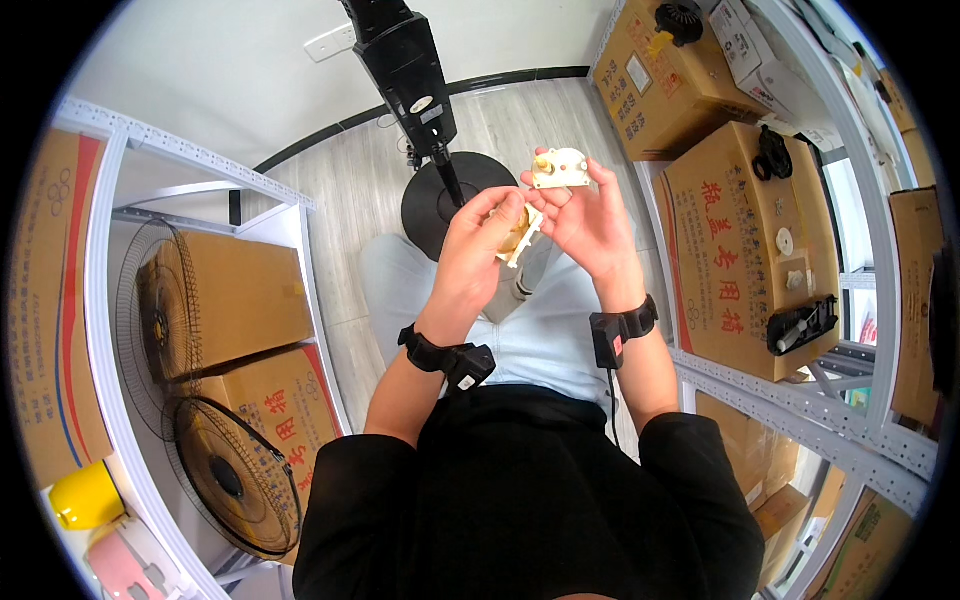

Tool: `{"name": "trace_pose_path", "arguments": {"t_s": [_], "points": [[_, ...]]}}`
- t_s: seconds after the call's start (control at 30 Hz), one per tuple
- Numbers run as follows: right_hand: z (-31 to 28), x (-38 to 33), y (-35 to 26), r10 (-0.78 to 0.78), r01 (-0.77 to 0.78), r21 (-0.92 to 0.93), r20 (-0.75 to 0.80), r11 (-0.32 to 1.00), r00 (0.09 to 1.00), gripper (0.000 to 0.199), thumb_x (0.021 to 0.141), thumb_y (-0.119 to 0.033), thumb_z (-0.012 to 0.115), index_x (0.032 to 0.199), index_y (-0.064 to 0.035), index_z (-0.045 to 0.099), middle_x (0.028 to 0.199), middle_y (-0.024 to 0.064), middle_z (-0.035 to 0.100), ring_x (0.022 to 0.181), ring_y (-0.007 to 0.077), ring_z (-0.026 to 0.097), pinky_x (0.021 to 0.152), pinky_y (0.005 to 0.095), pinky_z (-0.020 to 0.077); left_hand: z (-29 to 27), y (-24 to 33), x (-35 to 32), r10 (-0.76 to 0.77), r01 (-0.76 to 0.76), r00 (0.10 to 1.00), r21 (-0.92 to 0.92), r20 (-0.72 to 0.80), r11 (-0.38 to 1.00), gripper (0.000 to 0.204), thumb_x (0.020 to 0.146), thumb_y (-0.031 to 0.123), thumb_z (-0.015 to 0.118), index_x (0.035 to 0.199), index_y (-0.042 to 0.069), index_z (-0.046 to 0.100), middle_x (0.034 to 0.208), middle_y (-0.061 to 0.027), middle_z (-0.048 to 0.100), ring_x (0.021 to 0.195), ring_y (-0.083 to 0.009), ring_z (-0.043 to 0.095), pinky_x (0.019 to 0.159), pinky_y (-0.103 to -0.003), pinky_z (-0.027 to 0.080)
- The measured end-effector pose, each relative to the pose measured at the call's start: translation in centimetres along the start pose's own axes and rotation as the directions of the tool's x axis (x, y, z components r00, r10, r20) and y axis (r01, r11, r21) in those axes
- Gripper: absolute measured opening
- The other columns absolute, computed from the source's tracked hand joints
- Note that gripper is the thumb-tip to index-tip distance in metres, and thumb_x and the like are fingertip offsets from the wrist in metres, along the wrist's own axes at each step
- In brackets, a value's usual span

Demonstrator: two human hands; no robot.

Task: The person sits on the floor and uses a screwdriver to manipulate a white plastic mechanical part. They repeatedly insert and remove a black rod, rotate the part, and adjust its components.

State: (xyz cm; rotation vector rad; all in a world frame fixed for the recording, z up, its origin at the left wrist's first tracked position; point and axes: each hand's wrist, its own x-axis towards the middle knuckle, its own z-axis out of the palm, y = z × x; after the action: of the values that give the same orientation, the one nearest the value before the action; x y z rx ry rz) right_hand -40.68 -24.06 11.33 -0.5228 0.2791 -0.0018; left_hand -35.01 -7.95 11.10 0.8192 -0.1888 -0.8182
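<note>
My left hand (468, 245) is closed on a cream plastic housing part (522, 236), with the thumb pressed along it; its hollow side looks yellowish. In my right hand (592, 238) a cream plastic gearbox plate (562, 169) is pinched up at the fingertips. Small round pieces and a brass-coloured bit show on its face. The two parts are apart, close to each other above my lap. Some fingers of the left hand are hidden behind the housing. Beyond my hands a black fan stand (408, 85) rises from a round black base (428, 215) on the floor.
Wire fan guards (235, 480) lean against cardboard boxes (240, 290) on the left shelf, near a yellow object (86, 497). To the right, a carton (730, 250) bears a black tray (803, 326), a white disc (785, 241) and a black part (772, 154). Metal shelf posts flank me.
</note>
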Motion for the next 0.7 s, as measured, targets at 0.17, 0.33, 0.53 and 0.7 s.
{"name": "trace_pose_path", "arguments": {"t_s": [0.17,0.33,0.53,0.7], "points": [[0.0,0.1,0.3,-0.054,0.055,-0.057,0.032,0.997,0.998,0.065,0.091,-0.047,0.047,0.138,-0.0034,0.039,0.121,0.0199,0.059,0.108,0.0258,0.057,0.1,0.0386,0.0404,0.7,0.5,-0.2,-0.075,0.077,0.995,-0.034,0.061,0.996,0.028,0.097,0.023,0.053,0.109,-0.001,0.06,0.103,-0.0052,0.064,0.093,-0.0105,0.06,0.081,-0.024,0.047],[0.1,0.2,0.5,-0.062,0.066,-0.037,0.09,0.997,0.994,0.068,0.09,-0.047,0.049,0.14,-0.0028,0.037,0.123,0.0207,0.058,0.11,0.0269,0.057,0.101,0.0394,0.0397,1.2,0.6,0.0,-0.08,0.08,0.997,-0.028,0.021,0.996,0.029,0.098,0.025,0.052,0.108,-0.001,0.061,0.1,-0.0041,0.064,0.092,-0.01,0.06,0.08,-0.024,0.047],[-0.1,0.5,0.8,-0.041,0.04,0.019,0.1,0.999,0.994,0.067,0.089,-0.045,0.051,0.14,-0.0036,0.036,0.123,0.0205,0.057,0.112,0.0279,0.056,0.102,0.0404,0.0394,0.9,0.3,0.3,-0.1,0.099,0.995,-0.055,-0.005,0.994,0.027,0.098,0.025,0.053,0.108,0.001,0.061,0.1,-0.0032,0.064,0.091,-0.0083,0.06,0.079,-0.023,0.047],[-0.6,0.8,1.0,-0.041,0.032,0.071,0.128,0.997,0.991,0.065,0.089,-0.042,0.05,0.139,-0.003,0.037,0.123,0.0211,0.057,0.112,0.0273,0.056,0.101,0.04,0.0405,0.8,0.1,0.5,-0.096,0.095,0.995,-0.053,-0.017,0.994,0.025,0.097,0.023,0.054,0.107,0.001,0.061,0.099,-0.0025,0.064,0.09,-0.0074,0.06,0.078,-0.023,0.047]]}}
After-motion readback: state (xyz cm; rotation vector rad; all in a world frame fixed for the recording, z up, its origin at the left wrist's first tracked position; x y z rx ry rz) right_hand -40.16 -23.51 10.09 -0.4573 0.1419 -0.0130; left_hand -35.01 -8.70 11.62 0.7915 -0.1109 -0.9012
